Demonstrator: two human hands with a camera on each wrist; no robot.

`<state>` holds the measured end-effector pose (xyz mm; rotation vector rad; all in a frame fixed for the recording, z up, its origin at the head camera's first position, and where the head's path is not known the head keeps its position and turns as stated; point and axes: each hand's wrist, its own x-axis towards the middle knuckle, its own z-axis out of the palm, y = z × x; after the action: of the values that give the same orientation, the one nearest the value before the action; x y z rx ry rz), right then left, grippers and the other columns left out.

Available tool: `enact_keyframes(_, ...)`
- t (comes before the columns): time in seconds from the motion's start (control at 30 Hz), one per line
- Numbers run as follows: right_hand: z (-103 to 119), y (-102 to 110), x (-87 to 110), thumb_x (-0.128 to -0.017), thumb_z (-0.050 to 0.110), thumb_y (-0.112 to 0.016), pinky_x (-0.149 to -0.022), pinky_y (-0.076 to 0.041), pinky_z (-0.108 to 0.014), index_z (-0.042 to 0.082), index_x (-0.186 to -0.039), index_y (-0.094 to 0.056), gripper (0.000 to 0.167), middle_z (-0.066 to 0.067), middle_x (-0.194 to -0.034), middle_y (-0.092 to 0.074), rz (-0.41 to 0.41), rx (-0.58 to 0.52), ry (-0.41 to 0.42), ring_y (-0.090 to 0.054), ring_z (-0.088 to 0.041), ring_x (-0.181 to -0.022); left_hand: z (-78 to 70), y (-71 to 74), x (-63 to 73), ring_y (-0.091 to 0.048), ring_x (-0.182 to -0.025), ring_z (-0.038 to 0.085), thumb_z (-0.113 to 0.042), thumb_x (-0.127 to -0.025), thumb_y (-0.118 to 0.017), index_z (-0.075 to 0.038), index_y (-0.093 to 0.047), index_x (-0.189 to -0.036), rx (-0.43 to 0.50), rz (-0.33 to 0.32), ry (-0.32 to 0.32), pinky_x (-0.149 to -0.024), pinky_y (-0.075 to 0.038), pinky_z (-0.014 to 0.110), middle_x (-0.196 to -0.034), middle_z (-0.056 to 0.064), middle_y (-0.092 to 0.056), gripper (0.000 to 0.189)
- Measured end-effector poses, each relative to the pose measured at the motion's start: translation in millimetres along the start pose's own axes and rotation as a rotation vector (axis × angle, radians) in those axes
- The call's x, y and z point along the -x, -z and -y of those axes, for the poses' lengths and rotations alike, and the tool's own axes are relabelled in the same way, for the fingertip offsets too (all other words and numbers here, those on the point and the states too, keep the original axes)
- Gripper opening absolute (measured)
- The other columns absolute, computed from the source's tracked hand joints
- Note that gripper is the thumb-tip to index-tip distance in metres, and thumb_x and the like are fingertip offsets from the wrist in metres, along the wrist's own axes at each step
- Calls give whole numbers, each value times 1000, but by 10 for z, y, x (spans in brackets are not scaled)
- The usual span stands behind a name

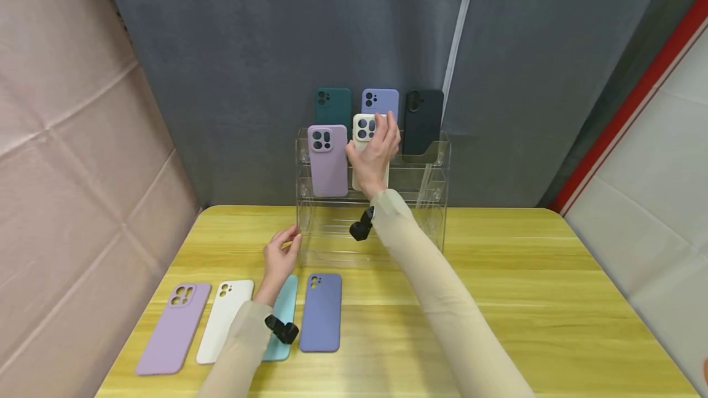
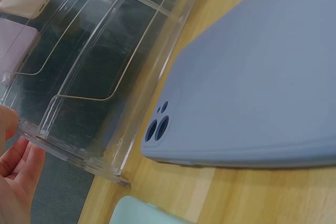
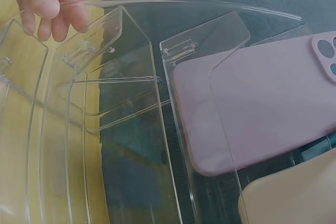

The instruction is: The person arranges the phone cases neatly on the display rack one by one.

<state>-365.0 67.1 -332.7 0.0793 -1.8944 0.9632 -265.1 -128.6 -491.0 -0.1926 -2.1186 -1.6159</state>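
Observation:
My right hand (image 1: 377, 152) grips a cream phone case (image 3: 294, 187) by its sides, upright in the middle tier of a clear acrylic display rack (image 1: 332, 203). Left of it a lilac case (image 1: 332, 171) stands in the same tier. Behind them, the back tier holds a dark green case (image 1: 334, 107), a periwinkle case (image 1: 380, 101) and a black case (image 1: 423, 121). At the rack's lower left side my left hand (image 1: 281, 257) pinches the edge of the side panel between thumb and fingers.
On the wooden table (image 1: 525, 300), in front of the rack, lie a lilac case (image 1: 174, 336), a white case (image 1: 221, 324), a light blue case (image 1: 284, 306) and a blue-violet case (image 1: 322, 315). My left forearm passes over the light blue one. A grey curtain (image 1: 249, 48) hangs behind.

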Motion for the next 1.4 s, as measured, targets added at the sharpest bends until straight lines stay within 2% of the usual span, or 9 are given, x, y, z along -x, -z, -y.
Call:
enact_keyframes(0.3, -25, -20, 25, -69, 9, -74, -108, -22, -40, 3, -128, -42, 67, -15, -143, -29, -24, 27, 10, -24, -27, -131, 5, -13, -7, -60, -90, 31, 0, -87, -63, 9, -63, -112, 3, 2, 6, -74, -55, 22, -100, 21, -64, 27)
enact_keyframes(0.53, -13, -30, 57, -70, 8, -74, -105, -23, -41, 6, -131, -40, 70, -13, -145, -26, -18, 43, -42, -22, -26, -131, 4, -23, -12, -61, -90, 31, 0, -87, -63, 9, -63, -112, 3, 0, 9, -74, -55, 21, -99, 21, -64, 26)
enact_keyframes(0.73, -9, -28, 88, -70, 9, -74, -103, -26, -42, 7, -133, -38, 72, -12, -145, -26, -6, 78, -85, -23, -25, -132, -11, -24, -21, -61, -89, 32, 1, -87, -63, 9, -64, -112, -5, -6, 2, -74, -56, 29, -98, 21, -64, 26)
enact_keyframes(0.97, -7, -29, 117, -70, 10, -74, -103, -27, -42, 6, -133, -38, 73, -13, -145, -27, -1, 98, -77, -24, -26, -132, -21, -29, -31, -62, -89, 33, 0, -87, -63, 9, -64, -111, -17, -13, -3, -74, -56, 29, -98, 21, -64, 25)
enact_keyframes(1.17, 15, -16, 107, -71, 11, -73, -102, -28, -42, 5, -137, -35, 77, -13, -147, -26, 38, 108, -75, -25, -27, -131, -14, -31, -41, -62, -88, 34, 1, -87, -63, 10, -64, -110, -28, -20, -34, -73, -57, 30, -97, 21, -64, 25)
enact_keyframes(1.4, 74, 16, 68, -71, 11, -73, -105, -27, -43, 4, -140, -31, 81, -14, -150, -23, 89, 137, -111, -22, -28, -134, -17, -26, -38, -62, -87, 30, 1, -87, -63, 9, -64, -111, -29, -16, -23, -74, -56, 29, -97, 20, -65, 25)
